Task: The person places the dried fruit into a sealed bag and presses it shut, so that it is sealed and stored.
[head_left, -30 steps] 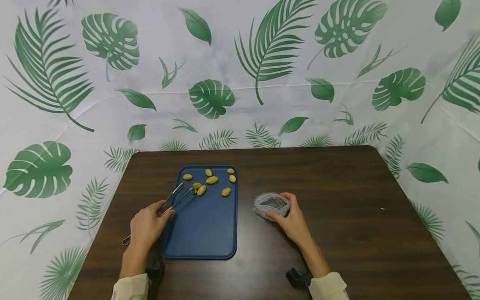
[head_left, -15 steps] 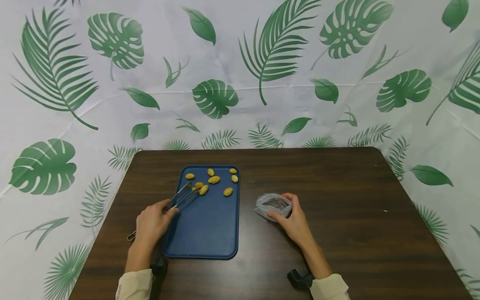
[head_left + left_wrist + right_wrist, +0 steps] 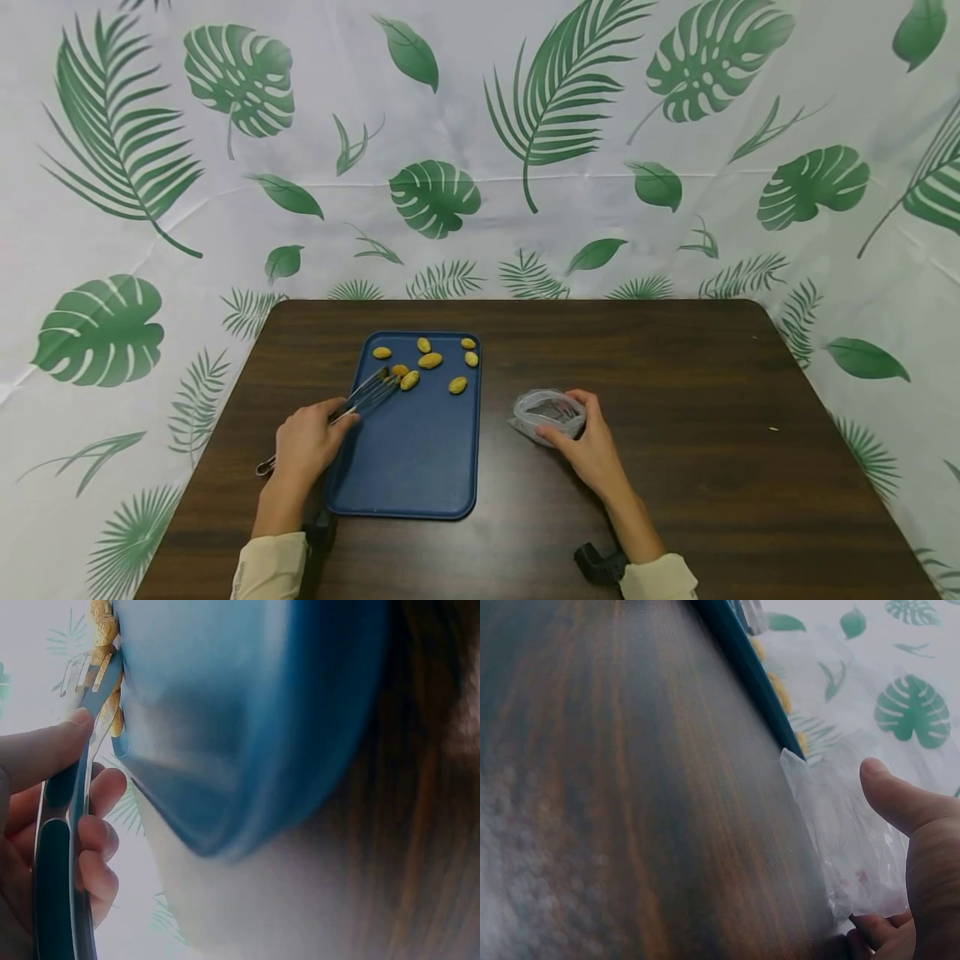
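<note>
In the head view my left hand [image 3: 307,442] grips metal tongs [image 3: 363,400] with fork-like ends, reaching over the left edge of a blue tray [image 3: 408,467]. The tines lie among small yellow oval pieces [image 3: 430,361] at the tray's far end, their two tips close together. The left wrist view shows my thumb on one arm of the tongs [image 3: 56,877] and fingers on the other, the tines overlapping a bumpy golden piece [image 3: 105,628]. To the tray's right my right hand [image 3: 592,442] holds a clear plastic bag [image 3: 532,431] by its side, mouth up and spread.
The dark wooden table [image 3: 675,375] extends well to the right of the bag, with a tiny pale scrap [image 3: 773,428] lying there. A leaf-patterned cloth [image 3: 442,267] hangs behind the table's far edge. Black wrist mounts [image 3: 600,564] sit at both wrists.
The tongs' tips have drawn together near the upper-left pieces, while my left hand has shifted slightly right in the view. My right hand still holds the bag in nearly the same spot.
</note>
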A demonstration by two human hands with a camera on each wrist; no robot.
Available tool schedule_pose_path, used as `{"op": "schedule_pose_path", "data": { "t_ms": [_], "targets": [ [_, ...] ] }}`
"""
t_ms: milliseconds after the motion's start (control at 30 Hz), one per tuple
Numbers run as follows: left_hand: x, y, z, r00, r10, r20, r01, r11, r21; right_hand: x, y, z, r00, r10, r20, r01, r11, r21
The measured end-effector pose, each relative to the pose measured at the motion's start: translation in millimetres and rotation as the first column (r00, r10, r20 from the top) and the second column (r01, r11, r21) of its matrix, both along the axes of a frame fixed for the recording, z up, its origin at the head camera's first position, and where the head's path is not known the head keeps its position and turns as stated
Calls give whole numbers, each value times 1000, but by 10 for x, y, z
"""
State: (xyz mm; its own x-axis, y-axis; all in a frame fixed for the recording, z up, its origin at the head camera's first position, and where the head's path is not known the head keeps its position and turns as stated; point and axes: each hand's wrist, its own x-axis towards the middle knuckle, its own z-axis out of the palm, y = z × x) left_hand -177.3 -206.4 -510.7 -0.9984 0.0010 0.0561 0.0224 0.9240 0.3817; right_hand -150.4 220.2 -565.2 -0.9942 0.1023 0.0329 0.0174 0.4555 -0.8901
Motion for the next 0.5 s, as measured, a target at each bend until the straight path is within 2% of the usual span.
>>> {"op": "schedule_pose_path", "data": {
  "t_ms": [500],
  "targets": [
    [46, -23, 38, 998, 16, -65, -15, 1000, 19, 0, -8, 23, 1000, -9, 19, 8, 1000, 21]
  ]
}}
